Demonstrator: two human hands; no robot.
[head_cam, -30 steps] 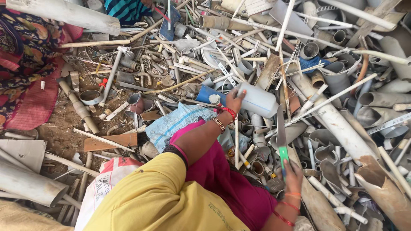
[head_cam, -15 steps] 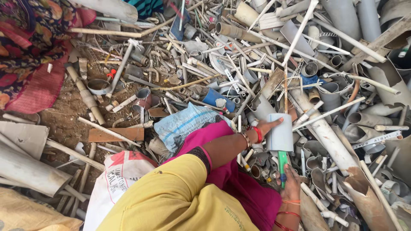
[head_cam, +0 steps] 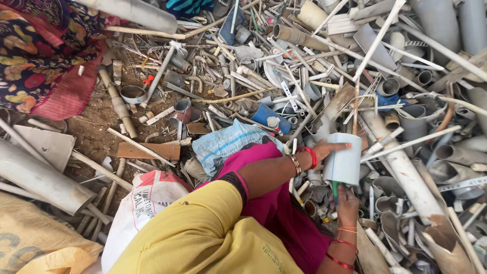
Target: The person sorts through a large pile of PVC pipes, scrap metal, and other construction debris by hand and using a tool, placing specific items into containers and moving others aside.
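- Pale grey, short, wide plastic pipe section (head_cam: 344, 158): held upright just above the scrap heap, right of the magenta cloth over my lap, open top end facing the camera.
- Left hand (head_cam: 324, 150): I read the fingers as wrapped round the left wall of the pipe section, thumb lying across its upper edge. The grip looks like a steadying hold, keeping the piece upright and still.
- Right hand (head_cam: 347, 203): directly below the pipe section, fingers closed round a thin green-handled tool (head_cam: 335, 189) whose upper end meets the bottom edge of the pipe. I cannot tell what kind of tool it is, since its working end is hidden. Holding the pipe from the side leaves the lower rim free for it.
- Surroundings: a dense pile of grey and white plastic pipes, fittings and strips (head_cam: 406, 167) spreads to the right and ahead. A blue woven sack (head_cam: 223, 144) lies just left of the forearm, a white printed sack (head_cam: 147, 203) sits near my left knee, and a flat brown wooden board (head_cam: 149, 150) rests on bare earth further left. A blue plastic tube (head_cam: 269, 117) lies beyond the woven sack.
- Change from the earlier frames: a second ago the left hand was stretched out onto a pale pipe piece lying in the heap; half a second ago it was nearer the body. It now stands upright at the tool, and the right hand has stayed low.
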